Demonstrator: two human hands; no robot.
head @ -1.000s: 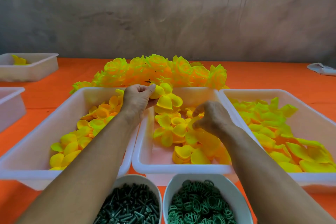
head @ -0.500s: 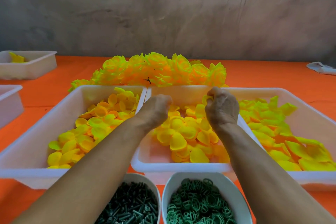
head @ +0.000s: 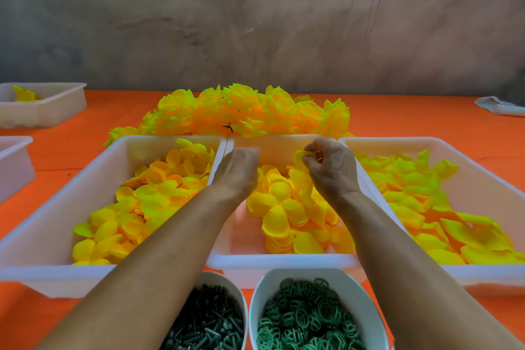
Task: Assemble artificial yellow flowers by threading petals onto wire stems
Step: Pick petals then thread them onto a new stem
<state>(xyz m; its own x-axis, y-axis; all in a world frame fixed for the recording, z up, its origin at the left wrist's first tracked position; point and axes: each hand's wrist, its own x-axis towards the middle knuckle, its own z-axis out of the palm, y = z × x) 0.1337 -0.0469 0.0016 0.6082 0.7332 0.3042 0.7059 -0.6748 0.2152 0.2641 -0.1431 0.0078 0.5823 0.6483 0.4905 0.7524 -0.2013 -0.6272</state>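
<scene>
My right hand (head: 331, 170) hovers over the far end of the middle white tray (head: 284, 261) and pinches a yellow petal (head: 300, 155) at its fingertips. My left hand (head: 238, 172) is over the same tray's left side, blurred, with its back towards me. Its fingers are hidden, so I cannot tell whether it holds anything. Loose yellow petals (head: 287, 207) fill the middle tray. A pile of finished yellow flowers (head: 244, 111) lies behind the trays. No wire stem is visible in either hand.
More petals fill the left tray (head: 56, 207) and the right tray (head: 483, 179). In front stand a bowl of dark green stem pieces (head: 207, 321) and a bowl of green rings (head: 306, 318). Two more white trays (head: 51, 112) (head: 14, 162) sit far left on the orange table; a white cloth (head: 500, 106) lies far right.
My right hand rose from the petals in the middle tray with a petal pinched. My left hand moved right from the trays' dividing rim, and the petal cluster it held is out of sight.
</scene>
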